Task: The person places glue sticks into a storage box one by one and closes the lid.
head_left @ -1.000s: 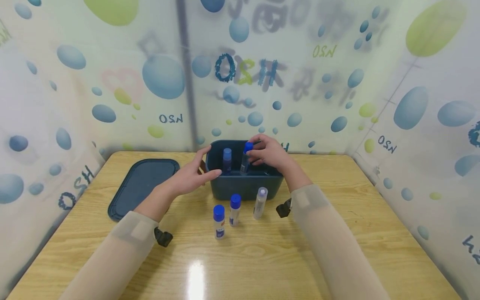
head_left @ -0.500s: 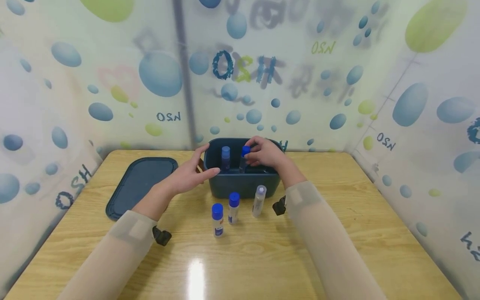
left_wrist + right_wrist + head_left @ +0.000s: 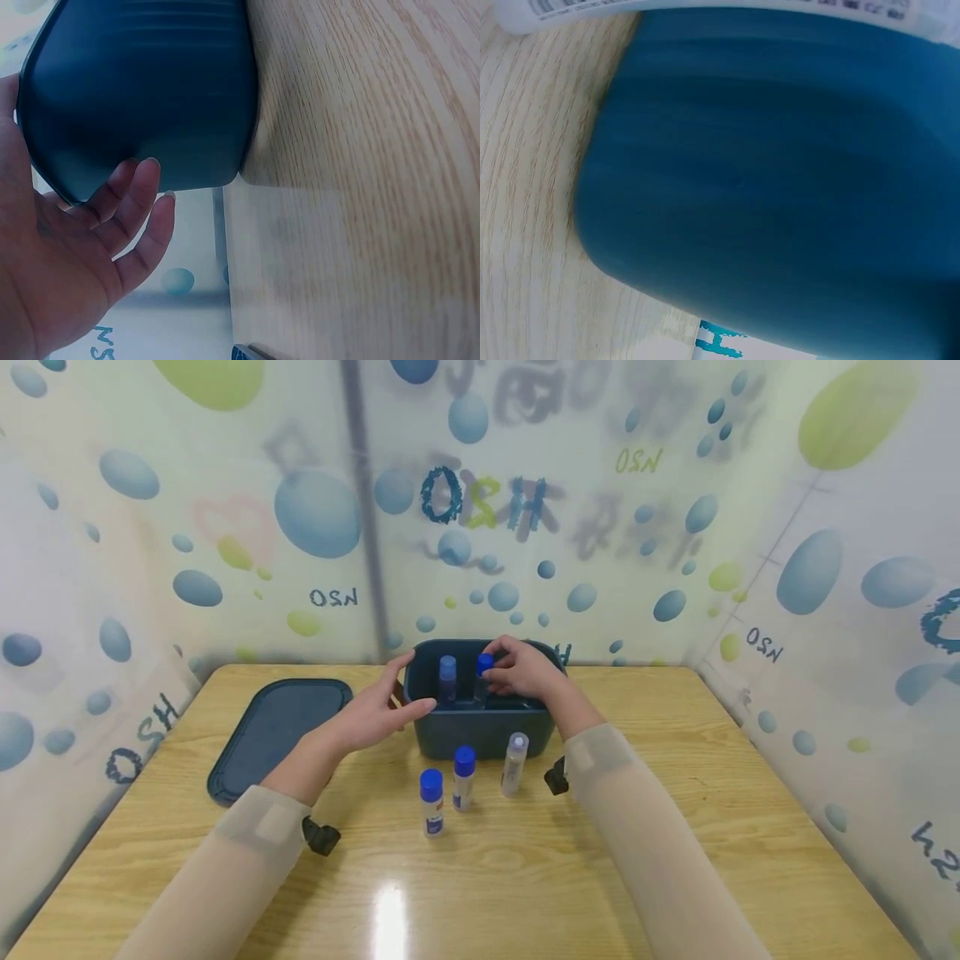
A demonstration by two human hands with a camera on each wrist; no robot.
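A dark blue plastic bin [image 3: 480, 735] stands at the far edge of the table. My left hand [image 3: 372, 714] is spread around its left end, thumb at the front rim and index finger at the back corner. Loosely bent fingertips [image 3: 148, 166] meet the end wall in the left wrist view. Inside the bin, my right hand [image 3: 521, 668] pinches an upright glue stick [image 3: 485, 662] near its blue cap. Another blue-capped glue stick [image 3: 447, 670] stands to its left in the bin. The right wrist view shows only the bin's outer wall [image 3: 765, 180], not my right fingers.
In front of the bin stand two blue-capped glue sticks [image 3: 432, 806] and a clear-topped one [image 3: 513, 768], whose white side crosses the top of the right wrist view. A flat dark blue lid [image 3: 281, 735] lies at left. A patterned curtain [image 3: 480, 527] hangs close behind the bin.
The right hand has lowered its glue stick a little deeper into the bin, and the stick stands straighter. The left hand stays at the bin's end. The head view has shifted slightly.
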